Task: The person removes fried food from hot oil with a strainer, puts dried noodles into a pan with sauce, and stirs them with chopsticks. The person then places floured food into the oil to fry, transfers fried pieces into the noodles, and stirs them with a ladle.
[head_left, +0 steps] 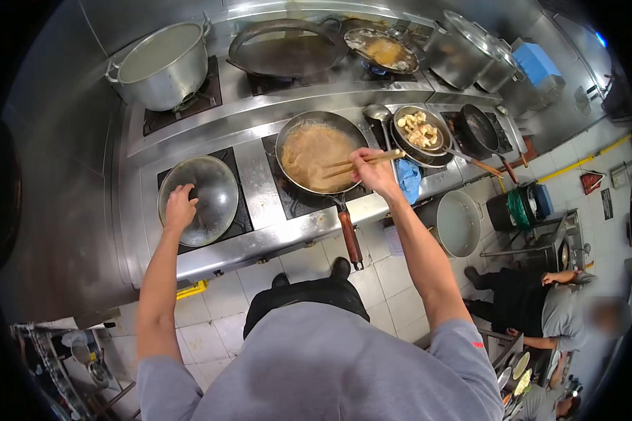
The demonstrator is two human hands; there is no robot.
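My right hand (376,168) is closed around a pair of wooden chopsticks (340,168). Their tips reach into noodles (312,147) in brownish liquid, inside a frying pan (343,122) on a front burner. The pan's wooden handle (350,238) points toward my body, with no hand on it. At the left, my left hand (181,209) is on a round glass lid (214,210), its fingers curled at the dark knob in the middle. What lies under the lid is hard to make out.
Behind stand a large pot (165,63), a wide wok (288,56) and a pan of frying food (386,52) over a flame. To the right are a strainer of fried pieces (421,130), a blue cloth (407,181) and an empty skillet (479,126). Co-workers (569,309) stand at far right.
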